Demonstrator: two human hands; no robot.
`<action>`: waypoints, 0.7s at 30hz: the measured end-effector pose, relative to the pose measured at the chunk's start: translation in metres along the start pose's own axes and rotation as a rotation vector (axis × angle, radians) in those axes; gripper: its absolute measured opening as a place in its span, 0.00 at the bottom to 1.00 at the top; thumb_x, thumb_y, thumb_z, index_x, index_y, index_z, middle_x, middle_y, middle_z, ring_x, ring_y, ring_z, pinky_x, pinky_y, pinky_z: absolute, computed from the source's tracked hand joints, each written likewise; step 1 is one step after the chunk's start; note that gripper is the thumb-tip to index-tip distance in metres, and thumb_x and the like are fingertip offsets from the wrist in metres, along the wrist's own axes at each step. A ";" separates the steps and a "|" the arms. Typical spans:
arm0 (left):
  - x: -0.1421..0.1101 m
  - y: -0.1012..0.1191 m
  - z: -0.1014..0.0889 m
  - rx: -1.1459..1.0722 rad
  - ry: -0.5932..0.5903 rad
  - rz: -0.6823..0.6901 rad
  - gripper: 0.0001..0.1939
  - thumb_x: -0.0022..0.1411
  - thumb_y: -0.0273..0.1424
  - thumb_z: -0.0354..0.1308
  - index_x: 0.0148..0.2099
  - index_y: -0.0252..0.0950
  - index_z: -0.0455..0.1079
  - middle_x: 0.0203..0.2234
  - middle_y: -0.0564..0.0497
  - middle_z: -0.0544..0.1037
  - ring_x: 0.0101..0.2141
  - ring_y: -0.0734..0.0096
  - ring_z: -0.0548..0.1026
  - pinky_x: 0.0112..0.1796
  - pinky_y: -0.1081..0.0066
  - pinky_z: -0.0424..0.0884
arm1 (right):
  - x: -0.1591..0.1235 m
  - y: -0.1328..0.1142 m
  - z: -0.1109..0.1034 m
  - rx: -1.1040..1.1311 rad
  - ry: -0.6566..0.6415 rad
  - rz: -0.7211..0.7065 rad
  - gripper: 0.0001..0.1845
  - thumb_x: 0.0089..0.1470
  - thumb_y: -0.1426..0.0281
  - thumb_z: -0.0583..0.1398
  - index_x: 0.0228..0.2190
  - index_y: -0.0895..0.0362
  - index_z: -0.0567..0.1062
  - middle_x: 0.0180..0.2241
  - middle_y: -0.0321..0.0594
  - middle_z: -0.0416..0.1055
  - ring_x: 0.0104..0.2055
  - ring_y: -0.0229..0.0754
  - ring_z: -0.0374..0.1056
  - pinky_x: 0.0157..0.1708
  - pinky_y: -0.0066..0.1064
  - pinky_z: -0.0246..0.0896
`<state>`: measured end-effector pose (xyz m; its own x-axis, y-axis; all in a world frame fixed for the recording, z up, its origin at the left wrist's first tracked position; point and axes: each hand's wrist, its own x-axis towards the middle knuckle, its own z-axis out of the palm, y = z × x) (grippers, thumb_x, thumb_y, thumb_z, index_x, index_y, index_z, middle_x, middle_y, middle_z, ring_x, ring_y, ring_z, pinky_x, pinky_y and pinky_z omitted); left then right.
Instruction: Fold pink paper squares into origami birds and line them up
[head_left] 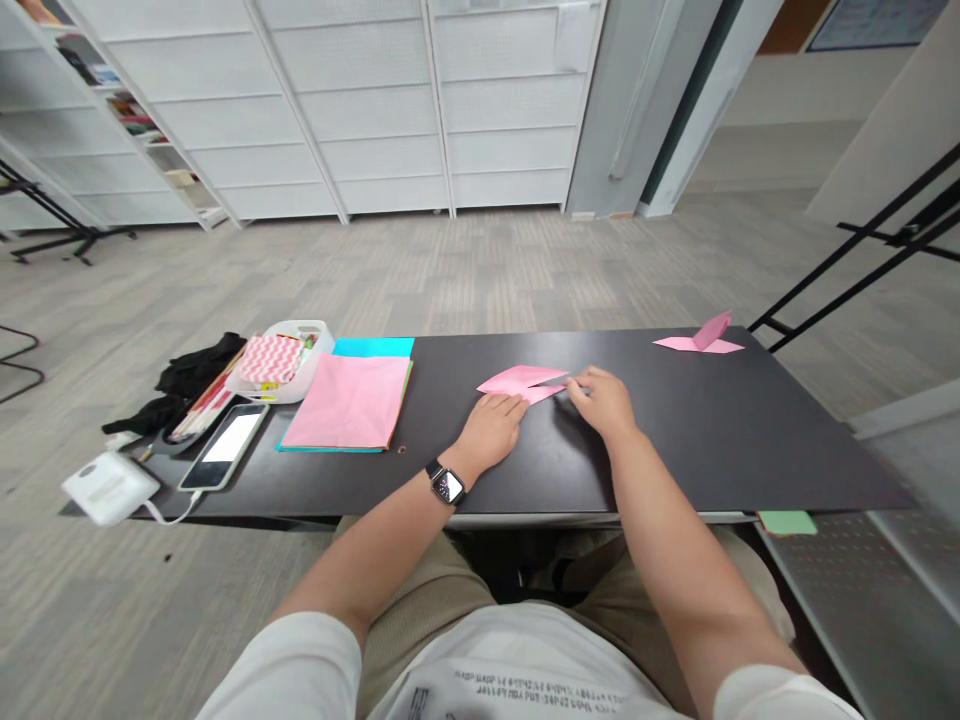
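Pink folded paper [517, 379] — angular, fork-tipped — partly under flat left hand [493, 430], one prong [550, 391] pinched in right hand [603, 402].

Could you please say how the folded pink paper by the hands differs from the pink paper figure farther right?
The folded paper lies low, its right end split; the paper figure has a raised flap. The left hand rests on the folded paper; the paper figure stands untouched. Both are pink.

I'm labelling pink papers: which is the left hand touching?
The folded paper with the split right end; the left hand rests on its near edge. The far-right folded piece and the square sheet lie untouched.
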<state>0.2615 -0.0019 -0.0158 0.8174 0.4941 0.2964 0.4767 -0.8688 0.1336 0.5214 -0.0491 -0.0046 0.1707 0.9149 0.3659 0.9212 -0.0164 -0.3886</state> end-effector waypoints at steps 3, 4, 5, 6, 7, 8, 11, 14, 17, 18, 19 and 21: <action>0.001 0.001 0.002 -0.049 0.006 0.047 0.24 0.71 0.25 0.52 0.67 0.33 0.67 0.64 0.41 0.75 0.63 0.56 0.71 0.66 0.54 0.63 | -0.003 -0.024 0.012 0.121 -0.078 -0.219 0.17 0.69 0.66 0.56 0.40 0.51 0.87 0.41 0.41 0.82 0.46 0.45 0.74 0.51 0.35 0.64; 0.001 0.002 0.002 -0.063 0.008 0.046 0.24 0.71 0.25 0.52 0.67 0.32 0.67 0.63 0.40 0.75 0.63 0.56 0.71 0.66 0.55 0.62 | -0.005 -0.031 0.016 0.121 -0.094 -0.228 0.17 0.69 0.66 0.56 0.41 0.50 0.86 0.42 0.41 0.82 0.46 0.45 0.75 0.51 0.35 0.65; 0.002 0.003 0.001 -0.075 0.013 0.039 0.24 0.70 0.25 0.52 0.66 0.31 0.67 0.62 0.40 0.75 0.63 0.57 0.71 0.67 0.55 0.62 | -0.006 -0.037 0.020 0.106 -0.095 -0.209 0.16 0.69 0.66 0.57 0.41 0.51 0.86 0.42 0.41 0.82 0.46 0.45 0.75 0.51 0.35 0.66; 0.002 0.004 0.000 -0.085 0.020 0.029 0.23 0.70 0.25 0.52 0.65 0.31 0.68 0.61 0.39 0.76 0.62 0.57 0.72 0.67 0.56 0.62 | -0.006 -0.041 0.023 0.094 -0.108 -0.202 0.16 0.69 0.66 0.57 0.41 0.51 0.86 0.43 0.42 0.82 0.47 0.45 0.75 0.51 0.35 0.66; 0.002 0.004 -0.001 -0.095 0.030 0.020 0.22 0.70 0.25 0.52 0.64 0.31 0.68 0.61 0.38 0.76 0.62 0.58 0.72 0.66 0.56 0.63 | -0.007 -0.043 0.025 0.080 -0.122 -0.197 0.16 0.69 0.66 0.57 0.41 0.51 0.86 0.43 0.42 0.82 0.47 0.46 0.75 0.52 0.36 0.66; 0.002 0.003 -0.004 -0.105 0.043 0.011 0.20 0.71 0.25 0.51 0.63 0.31 0.69 0.60 0.39 0.77 0.61 0.58 0.73 0.66 0.57 0.63 | -0.007 -0.044 0.026 0.070 -0.137 -0.199 0.15 0.69 0.66 0.58 0.41 0.51 0.86 0.44 0.42 0.82 0.48 0.46 0.75 0.53 0.36 0.66; 0.001 -0.005 -0.014 -0.120 0.106 -0.068 0.15 0.74 0.28 0.51 0.58 0.37 0.73 0.55 0.43 0.79 0.56 0.58 0.74 0.60 0.57 0.67 | -0.008 -0.041 0.027 0.052 -0.154 -0.210 0.15 0.68 0.65 0.59 0.43 0.51 0.86 0.45 0.42 0.81 0.49 0.47 0.74 0.55 0.38 0.66; -0.003 -0.023 -0.025 -0.089 0.218 -0.293 0.14 0.74 0.31 0.53 0.58 0.40 0.74 0.52 0.43 0.78 0.52 0.56 0.74 0.55 0.56 0.68 | -0.007 -0.037 0.026 0.035 -0.149 -0.197 0.15 0.69 0.64 0.59 0.42 0.51 0.87 0.46 0.43 0.81 0.49 0.48 0.74 0.55 0.40 0.66; -0.007 -0.038 -0.028 -0.097 0.248 -0.367 0.13 0.74 0.33 0.56 0.56 0.42 0.76 0.49 0.44 0.77 0.51 0.57 0.73 0.53 0.58 0.67 | -0.006 -0.034 0.024 0.027 -0.156 -0.198 0.15 0.68 0.64 0.59 0.41 0.51 0.87 0.45 0.44 0.80 0.49 0.48 0.73 0.54 0.41 0.66; -0.008 -0.041 -0.028 -0.103 0.237 -0.362 0.11 0.74 0.34 0.57 0.54 0.43 0.77 0.48 0.45 0.77 0.50 0.58 0.73 0.53 0.58 0.67 | -0.005 -0.033 0.024 0.029 -0.153 -0.198 0.15 0.68 0.64 0.59 0.40 0.51 0.87 0.45 0.44 0.80 0.49 0.48 0.73 0.54 0.41 0.65; -0.008 -0.043 -0.027 -0.106 0.225 -0.354 0.10 0.73 0.35 0.58 0.52 0.43 0.78 0.47 0.46 0.77 0.50 0.59 0.73 0.52 0.59 0.67 | -0.005 -0.032 0.024 0.032 -0.147 -0.195 0.14 0.68 0.65 0.59 0.40 0.52 0.87 0.44 0.45 0.80 0.49 0.48 0.73 0.54 0.41 0.65; -0.008 -0.043 -0.024 -0.107 0.202 -0.337 0.09 0.73 0.34 0.58 0.50 0.43 0.78 0.47 0.47 0.77 0.49 0.59 0.73 0.51 0.59 0.67 | -0.004 -0.030 0.024 0.044 -0.138 -0.189 0.13 0.67 0.66 0.60 0.40 0.52 0.86 0.43 0.45 0.80 0.48 0.48 0.73 0.54 0.40 0.66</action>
<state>0.2269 0.0310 -0.0010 0.5359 0.7449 0.3975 0.6623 -0.6629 0.3492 0.4844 -0.0429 -0.0149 -0.0556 0.9467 0.3173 0.9156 0.1750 -0.3619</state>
